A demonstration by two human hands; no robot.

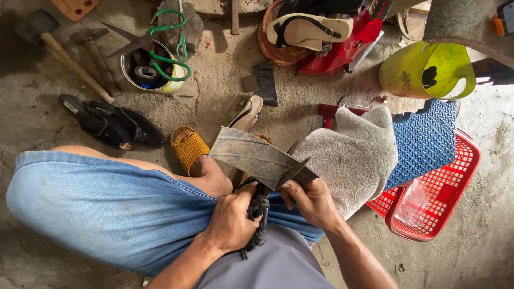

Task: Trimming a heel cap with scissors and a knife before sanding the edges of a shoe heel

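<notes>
- Closed tight, the left hand (231, 222) grips a cord-wrapped knife handle (261, 214) over the lap.
- Right hand (312, 202) pinches the grey rubber strip (256, 156), held against the blade above the denim-clad knee (107, 208).
- Grey towel (356, 155) lies just beside, red basket (444, 192) beyond it.

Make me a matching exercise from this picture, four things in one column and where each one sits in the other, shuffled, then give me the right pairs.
Things:
1. green-handled scissors
2. grey towel
3. grey rubber sheet
4. beige sandal

Places:
A. held between the left hand and right hand
B. on top of the round basket at the top
C. across the open tin can
D. draped on the person's right knee, beside the red basket

Pairs: 1-C, 2-D, 3-A, 4-B
</notes>
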